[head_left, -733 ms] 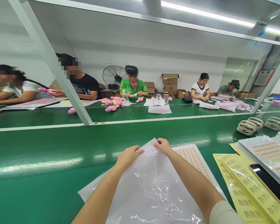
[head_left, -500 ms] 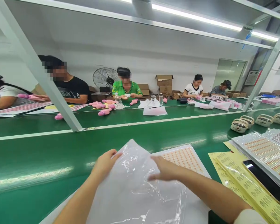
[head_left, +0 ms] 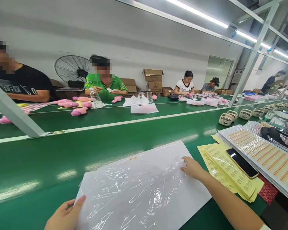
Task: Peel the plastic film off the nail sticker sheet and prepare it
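A clear plastic film [head_left: 134, 195] lies over a white sheet [head_left: 163, 153] on the green belt in front of me. My left hand [head_left: 64, 215] holds the sheet's near left corner, thumb on top, fingers curled under. My right hand [head_left: 192, 166] rests flat on the film's right edge, fingers stretched out and holding nothing.
Yellow label sheets [head_left: 220, 169] with a black phone [head_left: 242, 163] on them lie to the right, next to trays of orange labels [head_left: 261, 153]. Cream devices [head_left: 227, 118] line the belt's far right. Several people sit across it with pink items [head_left: 79, 110].
The film and sheet were laid flat; my left hand slid down to the near left corner, my right hand moved to the right edge. The view turned to the right.
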`<action>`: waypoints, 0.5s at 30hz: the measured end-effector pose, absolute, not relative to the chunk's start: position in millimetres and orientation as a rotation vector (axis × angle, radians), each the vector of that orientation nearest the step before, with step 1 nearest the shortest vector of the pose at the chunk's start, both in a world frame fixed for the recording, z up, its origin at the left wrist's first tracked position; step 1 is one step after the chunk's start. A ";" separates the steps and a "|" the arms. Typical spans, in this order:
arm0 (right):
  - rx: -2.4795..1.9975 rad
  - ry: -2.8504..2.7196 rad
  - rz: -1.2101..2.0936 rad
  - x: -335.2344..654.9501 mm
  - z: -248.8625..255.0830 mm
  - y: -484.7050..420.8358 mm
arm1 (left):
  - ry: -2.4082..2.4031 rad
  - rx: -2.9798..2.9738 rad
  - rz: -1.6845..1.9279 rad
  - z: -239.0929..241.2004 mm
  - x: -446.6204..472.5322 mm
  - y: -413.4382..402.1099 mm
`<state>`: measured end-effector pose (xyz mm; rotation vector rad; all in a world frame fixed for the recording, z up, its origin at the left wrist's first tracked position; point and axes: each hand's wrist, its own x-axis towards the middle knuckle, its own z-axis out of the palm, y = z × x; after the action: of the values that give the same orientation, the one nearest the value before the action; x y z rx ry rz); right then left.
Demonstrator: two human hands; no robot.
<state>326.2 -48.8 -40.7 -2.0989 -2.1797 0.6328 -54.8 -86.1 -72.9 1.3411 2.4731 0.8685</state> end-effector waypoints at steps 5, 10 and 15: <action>-2.187 -2.087 0.609 327.8 -46.0 -38.2 | 2.515 1.185 0.785 -82.0 -48.1 -90.1; -2.221 -2.026 0.587 326.3 -54.5 -36.2 | 2.565 1.835 0.803 -88.2 -38.9 -96.9; -2.170 -1.967 0.690 333.5 -57.7 -33.9 | 2.278 2.095 0.740 -94.8 -45.1 -96.6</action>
<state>333.5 -33.9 -57.7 -2.1702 -1.9670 0.6900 -45.1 -96.6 -94.8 2.0954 2.2779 0.7397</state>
